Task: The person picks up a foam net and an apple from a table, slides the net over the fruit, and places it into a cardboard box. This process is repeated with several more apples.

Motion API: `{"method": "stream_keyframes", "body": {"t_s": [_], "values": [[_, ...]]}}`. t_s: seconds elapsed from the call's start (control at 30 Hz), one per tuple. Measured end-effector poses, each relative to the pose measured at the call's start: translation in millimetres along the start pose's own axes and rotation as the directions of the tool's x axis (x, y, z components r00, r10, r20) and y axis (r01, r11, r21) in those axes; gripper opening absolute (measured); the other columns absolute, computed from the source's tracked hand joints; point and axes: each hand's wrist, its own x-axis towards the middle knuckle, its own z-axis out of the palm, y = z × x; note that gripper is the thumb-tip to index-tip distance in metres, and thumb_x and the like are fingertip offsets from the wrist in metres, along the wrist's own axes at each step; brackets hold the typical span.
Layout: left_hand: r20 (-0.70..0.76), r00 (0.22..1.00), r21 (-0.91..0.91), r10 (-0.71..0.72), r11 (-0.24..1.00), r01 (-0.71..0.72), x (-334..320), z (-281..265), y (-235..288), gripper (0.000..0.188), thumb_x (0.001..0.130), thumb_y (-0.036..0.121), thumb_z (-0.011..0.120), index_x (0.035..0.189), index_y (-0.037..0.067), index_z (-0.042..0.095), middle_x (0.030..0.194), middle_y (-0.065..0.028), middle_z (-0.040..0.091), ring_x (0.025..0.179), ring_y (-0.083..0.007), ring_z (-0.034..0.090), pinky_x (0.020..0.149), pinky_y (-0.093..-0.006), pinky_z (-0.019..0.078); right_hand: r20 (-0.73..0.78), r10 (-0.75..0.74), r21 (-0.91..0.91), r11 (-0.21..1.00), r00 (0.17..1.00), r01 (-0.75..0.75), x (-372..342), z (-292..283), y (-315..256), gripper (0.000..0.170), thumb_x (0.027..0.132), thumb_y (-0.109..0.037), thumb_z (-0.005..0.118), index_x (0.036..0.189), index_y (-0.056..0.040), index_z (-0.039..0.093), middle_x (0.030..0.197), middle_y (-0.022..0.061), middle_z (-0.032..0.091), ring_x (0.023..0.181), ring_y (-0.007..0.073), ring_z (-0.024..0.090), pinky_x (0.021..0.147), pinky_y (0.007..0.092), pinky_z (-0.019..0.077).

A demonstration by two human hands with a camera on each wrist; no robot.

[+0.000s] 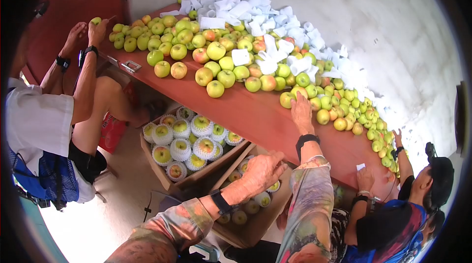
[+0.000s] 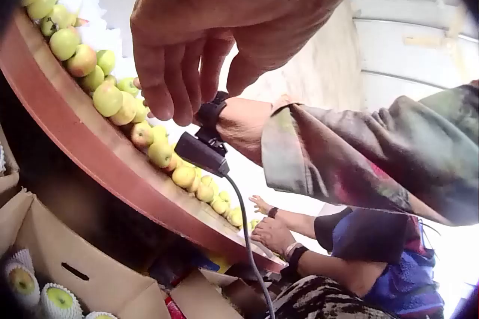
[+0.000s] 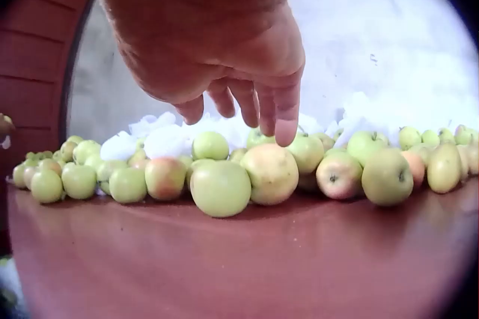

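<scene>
My right hand [image 1: 301, 114] reaches over the red table to the front of a long heap of yellow-green apples [image 1: 226, 78]. In the right wrist view its fingers [image 3: 287, 113] point down, and one fingertip overlaps the top of a yellowish apple [image 3: 274, 175]. A greener apple [image 3: 221, 188] sits beside that one. Nothing shows inside this hand. My left hand [image 1: 259, 173] hovers in front of the table edge, above an open cardboard box [image 1: 241, 236]. Its fingers hang loosely bent in the left wrist view, with nothing between them.
White foam net sleeves [image 1: 255, 9] are piled behind the apples along the wall. Under the table edge stands another box [image 1: 184, 184] of sleeved apples. One person [image 1: 49, 130] sits at the left with an apple in hand; another person [image 1: 393, 214] works at the right end.
</scene>
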Motion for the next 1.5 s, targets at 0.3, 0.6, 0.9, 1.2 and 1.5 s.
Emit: {"method": "stream_keyframes", "body": {"t_s": [0.3,0.6,0.9,1.2,1.5], "values": [[-0.015,1.0,-0.007,0.005,1.0,-0.005,-0.3,-12.9,4.0,0.018,0.089,0.012,0.061,0.104,0.003,0.062,0.09,-0.0184,0.065,0.083,-0.0364,0.063,0.073,-0.0419,0.0498,0.021,0.184,0.017,0.983,0.983,-0.185,11.8,14.3,-16.0,0.03,0.086,-0.028,0.065,0.106,-0.0071,0.057,0.1,0.0195,0.063,0.096,0.0394,0.059,0.084,0.0483,0.0474],[-0.099,0.994,0.005,0.035,0.999,-0.035,1.0,-16.7,-8.2,0.018,0.087,0.008,0.063,0.104,0.001,0.063,0.091,-0.0167,0.066,0.08,-0.0335,0.064,0.071,-0.0383,0.0509,-0.023,0.361,0.353,0.875,0.932,-0.33,13.2,25.0,-37.7,0.052,0.079,-0.023,0.068,0.125,-0.0051,0.049,0.107,0.0207,0.061,0.102,0.0422,0.059,0.09,0.0488,0.0482],[-0.12,0.985,-0.308,-0.128,0.948,0.086,6.3,-21.1,-23.9,0.023,0.093,0.016,0.062,0.111,0.003,0.06,0.091,-0.0061,0.064,0.081,-0.0136,0.06,0.073,-0.0301,0.0506,0.295,0.448,0.607,0.595,0.844,-0.527,4.9,-8.2,-42.2,0.051,0.075,-0.023,0.069,0.119,0.0,0.058,0.107,0.0217,0.065,0.103,0.0319,0.063,0.09,0.0405,0.0485],[-0.133,0.861,-0.864,-0.49,0.482,0.141,19.8,-37.9,-17.2,0.077,0.096,0.039,0.056,0.15,0.006,0.012,0.142,-0.0194,0.036,0.128,-0.0341,0.044,0.095,-0.0444,0.0486,0.557,-0.316,0.83,0.258,0.769,-0.495,-9.8,-69.0,-72.1,0.037,0.079,-0.008,0.067,0.115,-0.0045,0.057,0.105,0.0063,0.063,0.096,0.0133,0.059,0.085,0.0278,0.0464],[-0.132,0.927,-0.889,-0.352,0.456,0.047,31.6,-34.7,-26.4,0.056,0.098,0.023,0.054,0.147,0.011,0.027,0.131,-0.0084,0.049,0.11,-0.0204,0.057,0.082,-0.0362,0.0524,0.53,-0.491,0.848,0.304,0.691,-0.435,-16.1,-110.6,-102.9,0.034,0.078,-0.007,0.065,0.111,-0.0024,0.056,0.1,0.0057,0.063,0.093,0.0123,0.057,0.084,0.0288,0.0463]]}}
